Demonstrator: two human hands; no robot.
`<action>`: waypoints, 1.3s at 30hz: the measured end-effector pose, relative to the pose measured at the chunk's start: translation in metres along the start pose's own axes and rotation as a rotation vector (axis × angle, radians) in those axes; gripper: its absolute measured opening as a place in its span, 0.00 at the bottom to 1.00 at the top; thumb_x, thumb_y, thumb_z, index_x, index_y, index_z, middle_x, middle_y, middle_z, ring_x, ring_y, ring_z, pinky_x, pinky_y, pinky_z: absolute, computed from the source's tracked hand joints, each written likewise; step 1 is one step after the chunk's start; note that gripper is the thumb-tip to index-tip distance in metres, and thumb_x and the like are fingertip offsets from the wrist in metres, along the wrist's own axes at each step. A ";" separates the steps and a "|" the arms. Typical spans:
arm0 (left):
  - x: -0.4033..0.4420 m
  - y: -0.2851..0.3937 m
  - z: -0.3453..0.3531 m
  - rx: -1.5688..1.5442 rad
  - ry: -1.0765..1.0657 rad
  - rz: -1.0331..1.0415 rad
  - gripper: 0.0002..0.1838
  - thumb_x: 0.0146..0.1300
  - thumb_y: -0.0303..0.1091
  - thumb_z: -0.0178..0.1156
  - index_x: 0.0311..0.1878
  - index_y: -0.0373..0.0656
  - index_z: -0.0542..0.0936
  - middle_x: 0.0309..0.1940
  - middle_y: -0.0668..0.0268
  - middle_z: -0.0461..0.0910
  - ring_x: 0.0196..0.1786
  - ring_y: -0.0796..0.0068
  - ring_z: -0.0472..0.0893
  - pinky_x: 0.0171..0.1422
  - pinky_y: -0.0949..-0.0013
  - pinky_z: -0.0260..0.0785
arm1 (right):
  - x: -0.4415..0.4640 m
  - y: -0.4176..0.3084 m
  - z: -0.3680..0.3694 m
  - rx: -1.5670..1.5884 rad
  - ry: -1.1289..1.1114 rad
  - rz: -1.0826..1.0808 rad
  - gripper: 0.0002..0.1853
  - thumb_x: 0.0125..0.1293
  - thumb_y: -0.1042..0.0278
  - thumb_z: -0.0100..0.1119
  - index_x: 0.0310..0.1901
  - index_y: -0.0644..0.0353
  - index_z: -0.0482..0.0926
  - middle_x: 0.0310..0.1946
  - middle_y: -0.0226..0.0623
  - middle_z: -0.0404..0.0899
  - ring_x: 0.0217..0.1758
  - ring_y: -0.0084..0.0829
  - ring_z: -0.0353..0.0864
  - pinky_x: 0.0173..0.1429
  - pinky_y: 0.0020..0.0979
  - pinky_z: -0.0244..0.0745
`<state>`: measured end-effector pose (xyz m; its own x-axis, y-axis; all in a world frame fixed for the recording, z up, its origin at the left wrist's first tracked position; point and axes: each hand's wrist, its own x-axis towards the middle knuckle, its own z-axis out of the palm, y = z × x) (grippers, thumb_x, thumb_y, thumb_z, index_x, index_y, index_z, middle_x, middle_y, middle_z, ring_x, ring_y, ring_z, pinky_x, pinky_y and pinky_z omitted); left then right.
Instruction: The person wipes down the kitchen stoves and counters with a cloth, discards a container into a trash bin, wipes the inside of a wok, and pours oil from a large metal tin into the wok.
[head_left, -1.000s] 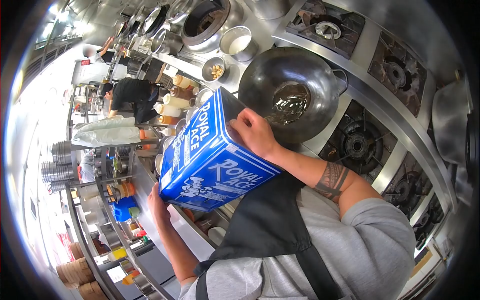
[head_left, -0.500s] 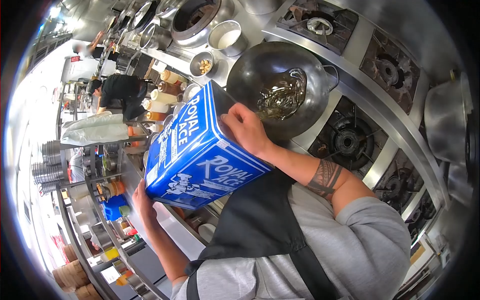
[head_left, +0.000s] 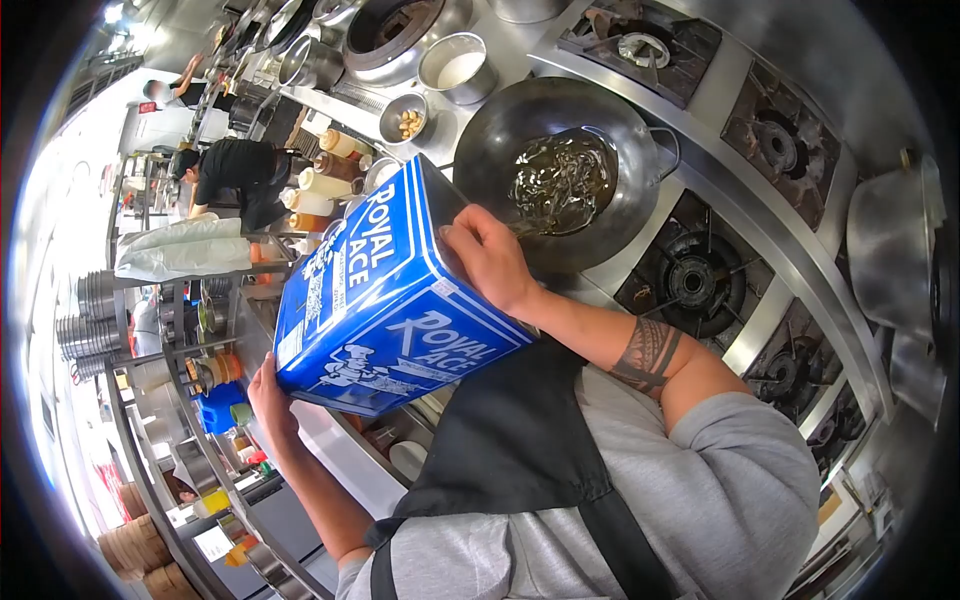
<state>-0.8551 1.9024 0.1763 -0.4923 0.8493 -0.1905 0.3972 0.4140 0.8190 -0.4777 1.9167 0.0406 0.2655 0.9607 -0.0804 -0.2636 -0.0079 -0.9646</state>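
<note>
A big blue tin [head_left: 400,300] lettered "Royal Ace" is tilted toward a dark wok [head_left: 625,130]. Clear oily liquid [head_left: 565,180] lies rippling in the wok's bottom, and a stream enters near its lower left side. My left hand [head_left: 270,397] supports the tin's bottom corner, fingers pressed against its edge. With fingers curled, my right hand [head_left: 492,262] grips the top end of the tin, beside the wok's rim. What the right fingertips hold there is partly hidden.
Gas burners [head_left: 693,283] line the range right of the wok. Behind it stand a pot of white contents [head_left: 460,70] and a small bowl [head_left: 405,120] of pale pieces. Squeeze bottles [head_left: 325,183] stand left. Two people, one in black [head_left: 235,180], are farther off.
The tin has tipped farther, its bottom end shifting left along with my left hand. The liquid in the wok now covers a wider patch. My right hand keeps its grip.
</note>
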 end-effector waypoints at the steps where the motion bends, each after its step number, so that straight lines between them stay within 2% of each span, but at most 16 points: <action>1: 0.001 -0.001 -0.001 0.000 -0.001 0.000 0.21 0.73 0.47 0.60 0.47 0.34 0.83 0.31 0.68 0.83 0.27 0.80 0.80 0.28 0.75 0.71 | 0.000 0.000 0.000 0.005 0.006 -0.012 0.16 0.67 0.57 0.63 0.31 0.63 0.76 0.26 0.39 0.78 0.30 0.31 0.76 0.38 0.35 0.71; 4: 0.003 -0.001 -0.006 0.033 -0.042 0.011 0.21 0.74 0.47 0.60 0.46 0.34 0.83 0.31 0.68 0.83 0.27 0.80 0.80 0.27 0.75 0.70 | -0.001 -0.001 0.001 0.022 0.009 -0.017 0.16 0.67 0.58 0.63 0.31 0.63 0.76 0.25 0.38 0.78 0.29 0.29 0.76 0.37 0.34 0.70; 7: -0.001 0.006 -0.003 0.042 -0.038 -0.011 0.20 0.73 0.46 0.60 0.45 0.33 0.81 0.32 0.65 0.82 0.30 0.76 0.82 0.30 0.72 0.75 | -0.001 0.000 0.000 0.034 0.001 0.004 0.15 0.67 0.58 0.63 0.31 0.63 0.76 0.25 0.37 0.78 0.28 0.27 0.76 0.36 0.33 0.70; 13: -0.003 0.015 -0.007 0.091 -0.032 -0.022 0.27 0.75 0.55 0.58 0.43 0.34 0.82 0.30 0.66 0.80 0.28 0.78 0.81 0.30 0.71 0.74 | 0.002 0.008 -0.001 0.105 -0.009 0.025 0.15 0.68 0.58 0.63 0.32 0.63 0.77 0.24 0.36 0.78 0.28 0.26 0.76 0.36 0.32 0.70; 15: -0.007 0.020 -0.004 0.110 -0.006 0.038 0.27 0.76 0.57 0.57 0.37 0.37 0.83 0.23 0.72 0.77 0.23 0.84 0.71 0.25 0.75 0.59 | 0.002 0.010 -0.003 0.132 -0.017 0.042 0.15 0.68 0.57 0.62 0.33 0.62 0.77 0.24 0.36 0.78 0.28 0.26 0.76 0.36 0.32 0.70; 18: -0.003 0.022 -0.008 0.130 -0.007 0.071 0.27 0.76 0.57 0.56 0.35 0.39 0.82 0.21 0.74 0.73 0.21 0.85 0.67 0.24 0.75 0.54 | 0.003 0.011 -0.005 0.126 -0.011 0.024 0.15 0.69 0.57 0.62 0.33 0.62 0.78 0.24 0.35 0.78 0.28 0.25 0.76 0.36 0.31 0.70; 21: -0.010 0.030 0.002 0.111 0.052 0.097 0.27 0.77 0.56 0.56 0.34 0.38 0.82 0.20 0.75 0.72 0.21 0.86 0.66 0.24 0.75 0.53 | 0.004 0.012 -0.007 0.186 -0.043 0.076 0.15 0.70 0.58 0.61 0.34 0.62 0.78 0.24 0.33 0.78 0.28 0.22 0.75 0.35 0.30 0.69; 31: -0.012 0.045 0.002 0.145 0.025 0.135 0.28 0.78 0.54 0.55 0.33 0.36 0.82 0.21 0.75 0.73 0.22 0.86 0.66 0.25 0.75 0.56 | 0.005 0.018 -0.009 0.200 -0.026 -0.039 0.14 0.71 0.60 0.60 0.35 0.63 0.77 0.25 0.32 0.77 0.29 0.20 0.72 0.36 0.29 0.69; 32: -0.011 0.045 0.001 0.145 0.032 0.144 0.28 0.78 0.54 0.55 0.34 0.36 0.83 0.21 0.75 0.73 0.22 0.86 0.66 0.26 0.76 0.55 | 0.005 0.019 -0.010 0.185 -0.018 -0.086 0.14 0.71 0.60 0.60 0.35 0.63 0.77 0.25 0.32 0.76 0.29 0.21 0.72 0.36 0.29 0.69; 39: -0.014 0.054 0.000 0.201 0.022 0.169 0.28 0.78 0.55 0.54 0.36 0.36 0.84 0.20 0.76 0.73 0.22 0.88 0.64 0.26 0.76 0.51 | 0.006 0.023 -0.009 0.238 -0.031 -0.045 0.14 0.72 0.61 0.59 0.35 0.64 0.77 0.25 0.31 0.75 0.30 0.20 0.71 0.36 0.29 0.68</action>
<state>-0.8269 1.9133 0.2235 -0.4219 0.9054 -0.0466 0.6201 0.3257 0.7137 -0.4733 1.9199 0.0158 0.2541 0.9668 -0.0271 -0.4641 0.0973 -0.8804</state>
